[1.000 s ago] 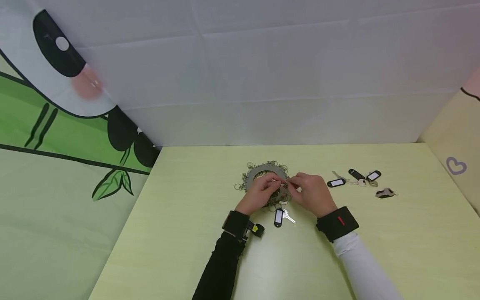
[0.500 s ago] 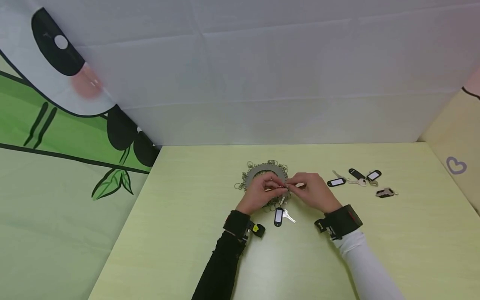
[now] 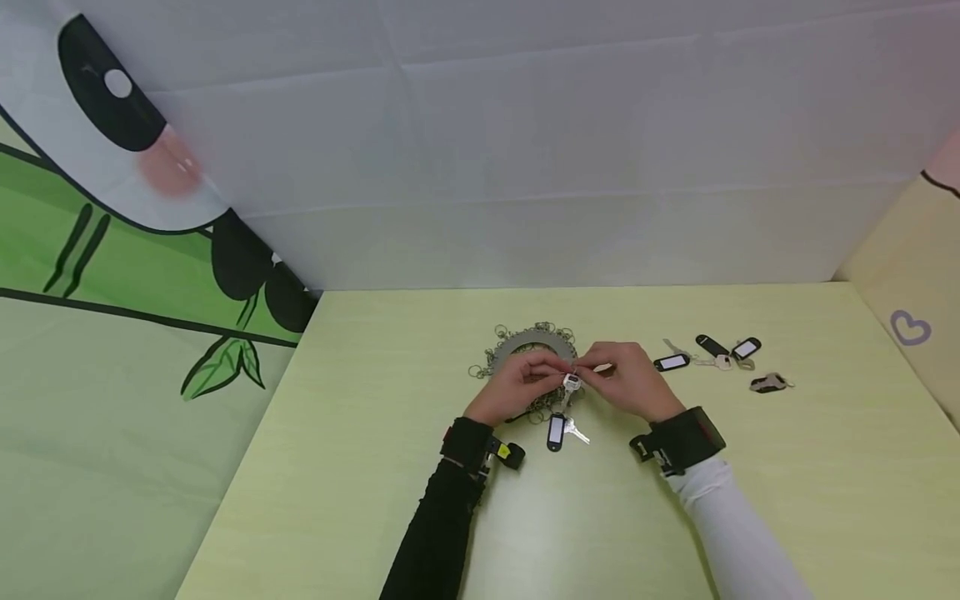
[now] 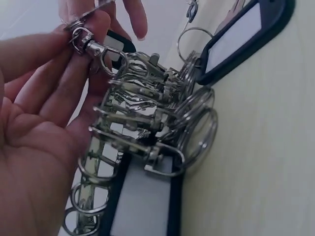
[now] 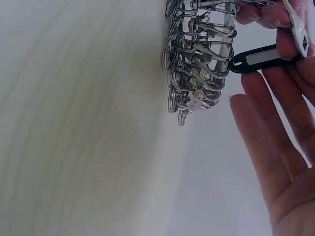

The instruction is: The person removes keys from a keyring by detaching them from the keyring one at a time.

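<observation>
Left hand (image 3: 517, 389) and right hand (image 3: 624, 382) meet fingertip to fingertip over the near side of the grey ring (image 3: 534, 338), hiding part of it. Between them they pinch a key (image 3: 572, 383) and its split ring, too small to trace from the head. The left wrist view alone resolves a swivel clasp (image 4: 95, 48) at the left fingertips; whether it hooks anything is unclear. The right wrist view cuts off the right hand's edge.

You have two hands (image 3: 622, 383), one large grey ring (image 3: 536, 337) and too many clasps (image 4: 133, 118) to count. Nearest your body you see one white-labelled tag (image 3: 556, 432); three black tags (image 3: 672, 363) cluster at your right.
</observation>
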`<move>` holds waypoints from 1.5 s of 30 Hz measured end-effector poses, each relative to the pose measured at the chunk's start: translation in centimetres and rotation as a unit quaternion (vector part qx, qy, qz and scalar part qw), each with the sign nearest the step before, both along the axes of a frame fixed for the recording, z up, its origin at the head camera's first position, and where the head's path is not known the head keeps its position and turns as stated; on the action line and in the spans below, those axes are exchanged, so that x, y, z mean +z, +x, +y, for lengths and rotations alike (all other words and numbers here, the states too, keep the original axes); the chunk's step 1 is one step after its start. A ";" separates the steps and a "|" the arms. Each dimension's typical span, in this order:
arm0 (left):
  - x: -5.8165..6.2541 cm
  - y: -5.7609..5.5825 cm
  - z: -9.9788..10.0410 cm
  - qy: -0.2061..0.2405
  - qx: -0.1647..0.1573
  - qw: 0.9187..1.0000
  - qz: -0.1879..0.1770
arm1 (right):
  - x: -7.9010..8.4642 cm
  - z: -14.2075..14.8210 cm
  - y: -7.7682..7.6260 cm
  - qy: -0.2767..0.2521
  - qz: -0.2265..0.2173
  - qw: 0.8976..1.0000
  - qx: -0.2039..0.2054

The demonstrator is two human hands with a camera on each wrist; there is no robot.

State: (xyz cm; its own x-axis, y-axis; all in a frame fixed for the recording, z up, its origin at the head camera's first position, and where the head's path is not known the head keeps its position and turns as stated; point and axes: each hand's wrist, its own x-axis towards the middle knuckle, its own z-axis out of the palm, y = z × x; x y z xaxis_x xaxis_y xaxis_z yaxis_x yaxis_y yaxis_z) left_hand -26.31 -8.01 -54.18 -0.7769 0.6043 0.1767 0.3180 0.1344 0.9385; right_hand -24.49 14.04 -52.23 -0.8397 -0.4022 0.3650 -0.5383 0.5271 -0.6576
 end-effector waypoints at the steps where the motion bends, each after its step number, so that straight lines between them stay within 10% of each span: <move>1: -0.1 0.0 0.0 -0.005 0.004 1.000 0.008 | 0.0 0.0 0.0 -0.004 -0.008 1.000 0.001; 18: 0.2 0.6 1.6 -0.075 0.155 0.971 0.165 | 1.8 0.5 0.5 0.015 -0.090 0.995 0.026; 28: 0.6 0.7 1.1 -0.046 0.121 0.985 0.114 | 1.6 0.6 0.5 0.020 -0.073 0.997 0.003; 36: 0.8 0.4 1.0 -0.066 0.128 0.983 0.114 | 1.2 -0.2 0.6 0.062 0.049 0.997 -0.010; 41: 1.0 0.5 0.9 -0.084 0.116 0.984 0.107 | 1.3 -1.1 0.9 0.125 0.175 0.976 -0.039; 45: 0.9 0.5 0.9 -0.100 0.113 0.983 0.104 | 1.1 -1.5 0.9 0.143 0.187 0.970 -0.055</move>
